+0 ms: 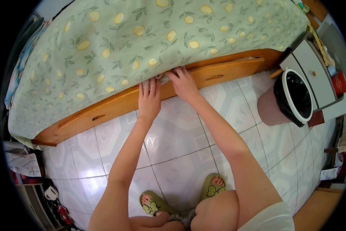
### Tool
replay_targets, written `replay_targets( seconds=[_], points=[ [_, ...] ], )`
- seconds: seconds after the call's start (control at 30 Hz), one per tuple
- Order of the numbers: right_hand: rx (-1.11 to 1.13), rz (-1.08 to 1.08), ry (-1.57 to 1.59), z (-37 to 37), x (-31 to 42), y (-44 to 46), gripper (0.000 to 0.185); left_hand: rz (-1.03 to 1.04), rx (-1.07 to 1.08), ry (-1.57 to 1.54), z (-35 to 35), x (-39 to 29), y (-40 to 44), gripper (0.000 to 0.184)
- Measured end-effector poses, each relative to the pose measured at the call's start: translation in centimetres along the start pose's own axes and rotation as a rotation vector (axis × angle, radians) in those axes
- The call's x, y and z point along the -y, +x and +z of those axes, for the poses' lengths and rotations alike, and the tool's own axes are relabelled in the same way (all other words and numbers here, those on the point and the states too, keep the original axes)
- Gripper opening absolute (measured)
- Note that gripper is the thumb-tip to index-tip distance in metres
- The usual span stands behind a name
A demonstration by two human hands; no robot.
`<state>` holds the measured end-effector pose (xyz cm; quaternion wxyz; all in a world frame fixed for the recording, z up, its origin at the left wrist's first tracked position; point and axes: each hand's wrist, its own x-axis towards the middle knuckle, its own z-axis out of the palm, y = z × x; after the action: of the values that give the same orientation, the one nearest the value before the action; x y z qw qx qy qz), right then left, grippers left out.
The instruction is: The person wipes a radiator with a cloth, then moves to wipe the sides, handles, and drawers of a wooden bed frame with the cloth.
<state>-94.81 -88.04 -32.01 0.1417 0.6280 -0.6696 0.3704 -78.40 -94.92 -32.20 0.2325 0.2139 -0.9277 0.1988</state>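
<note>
Both my hands reach forward to the wooden side rail of a bed, right under the hanging edge of a green lemon-print bedsheet (pixel 119 57). My left hand (pixel 149 101) has its fingers over the top of the rail, pressing a small greyish-pink cloth (pixel 164 79). Close beside it, my right hand (pixel 184 85) grips the same cloth with bent fingers. Part of the cloth is hidden by the hands and the sheet. A wooden drawer front (pixel 219 74) with an oval handle lies right of my hands, and another drawer front (pixel 97 116) lies left.
A pink bin (pixel 271 107) with a black bag stands at the right, before a white bedside cabinet (pixel 313 73). Pale patterned tiles (pixel 173 134) cover the floor. My feet in green slippers (pixel 213 186) are below. Shelves with assorted items line the lower left.
</note>
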Motion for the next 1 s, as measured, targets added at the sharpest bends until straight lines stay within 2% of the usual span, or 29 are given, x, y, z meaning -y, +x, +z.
replay_targets(
  seconds=[0.23,0.37,0.43,0.63,0.73,1.0],
  points=[
    [0.067,-0.162,0.052,0.4,1.1,-1.3,0.039,-0.062,0.025,-0.204,-0.1,-0.3,-0.2,0.052],
    [0.103,-0.035,-0.023,-0.2,1.8,-1.9,0.039,-0.094,-0.044,-0.255,0.3,-0.1,-0.1,0.045],
    [0.094,0.084,-0.113,-0.9,1.7,-1.6,0.039,-0.012,-0.078,-0.221,-0.3,0.2,0.7,0.045],
    [-0.073,-0.049,-0.309,-1.3,-1.7,-2.4,0.038,0.047,-0.113,-0.281,0.0,-1.5,3.1,0.042],
    [-0.078,-0.078,-0.299,-1.9,-3.8,-2.5,0.037,0.03,-0.08,-0.266,0.7,-3.5,4.4,0.042],
    [-0.118,0.02,-0.428,-6.4,-9.0,-4.2,0.036,0.083,-0.148,-0.308,2.8,-9.5,8.5,0.042]
  ],
)
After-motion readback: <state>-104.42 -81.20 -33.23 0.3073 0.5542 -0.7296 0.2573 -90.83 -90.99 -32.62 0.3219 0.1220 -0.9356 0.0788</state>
